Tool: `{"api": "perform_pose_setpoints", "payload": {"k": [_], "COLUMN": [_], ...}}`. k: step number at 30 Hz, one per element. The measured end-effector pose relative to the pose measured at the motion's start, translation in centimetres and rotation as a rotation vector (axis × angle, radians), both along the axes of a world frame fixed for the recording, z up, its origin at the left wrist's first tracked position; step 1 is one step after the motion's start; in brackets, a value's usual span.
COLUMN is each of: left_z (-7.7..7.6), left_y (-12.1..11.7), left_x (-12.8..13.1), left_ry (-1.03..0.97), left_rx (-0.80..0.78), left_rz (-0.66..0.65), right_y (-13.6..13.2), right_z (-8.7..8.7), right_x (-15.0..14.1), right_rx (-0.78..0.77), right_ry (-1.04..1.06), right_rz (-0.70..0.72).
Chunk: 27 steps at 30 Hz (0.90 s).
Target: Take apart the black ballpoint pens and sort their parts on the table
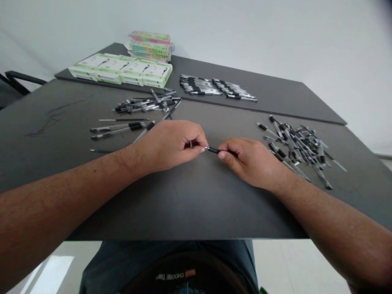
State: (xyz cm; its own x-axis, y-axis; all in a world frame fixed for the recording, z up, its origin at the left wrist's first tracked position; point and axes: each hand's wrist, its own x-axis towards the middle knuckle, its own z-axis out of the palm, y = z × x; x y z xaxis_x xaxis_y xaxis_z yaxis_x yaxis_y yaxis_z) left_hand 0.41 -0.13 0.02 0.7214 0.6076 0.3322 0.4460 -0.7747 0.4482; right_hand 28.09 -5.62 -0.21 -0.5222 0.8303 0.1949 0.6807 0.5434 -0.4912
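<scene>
Over the middle of the dark table [190,204], my left hand [171,145] and my right hand [251,161] meet on one black pen [212,150]. The left fingers pinch its left end. The right thumb and fingers close round its dark grip part. Only a short black stretch of the pen shows between the hands. A loose heap of pen parts [295,145] lies just right of my right hand. A few separate pens [119,127] lie left of my left hand.
Another pile of pens [150,104] sits behind the hands, and a neat row of pens [214,87] lies further back. Green-and-white boxes [122,69] stand at the back left, with a stack of coloured boxes [151,45] behind them. A chair arm [21,77] shows at far left.
</scene>
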Motion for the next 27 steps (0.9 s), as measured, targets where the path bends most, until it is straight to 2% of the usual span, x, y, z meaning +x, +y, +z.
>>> {"api": "perform_pose_setpoints", "payload": {"k": [3, 9, 19, 23, 27], "left_z": [0.01, 0.28, 0.29, 0.25, 0.31], "left_y": [-0.07, -0.35, 0.00, 0.03, -0.09], "left_x": [0.08, 0.34, 0.18, 0.12, 0.17], "left_ry": [0.011, 0.001, 0.079, 0.069, 0.074], "left_rx": [-0.007, -0.083, 0.033, 0.046, 0.040], "left_rz": [-0.012, 0.051, 0.046, 0.014, 0.013], "right_y": [0.10, 0.03, -0.31, -0.30, -0.26], "right_z": [0.03, 0.02, 0.17, 0.26, 0.32], "right_x": [0.10, 0.07, -0.23, -0.17, -0.14], "right_rx": [-0.005, 0.038, 0.002, -0.009, -0.013], "right_ry": [-0.038, -0.011, 0.019, 0.029, 0.055], "right_rz": [0.022, 0.009, -0.049, -0.008, -0.055]}}
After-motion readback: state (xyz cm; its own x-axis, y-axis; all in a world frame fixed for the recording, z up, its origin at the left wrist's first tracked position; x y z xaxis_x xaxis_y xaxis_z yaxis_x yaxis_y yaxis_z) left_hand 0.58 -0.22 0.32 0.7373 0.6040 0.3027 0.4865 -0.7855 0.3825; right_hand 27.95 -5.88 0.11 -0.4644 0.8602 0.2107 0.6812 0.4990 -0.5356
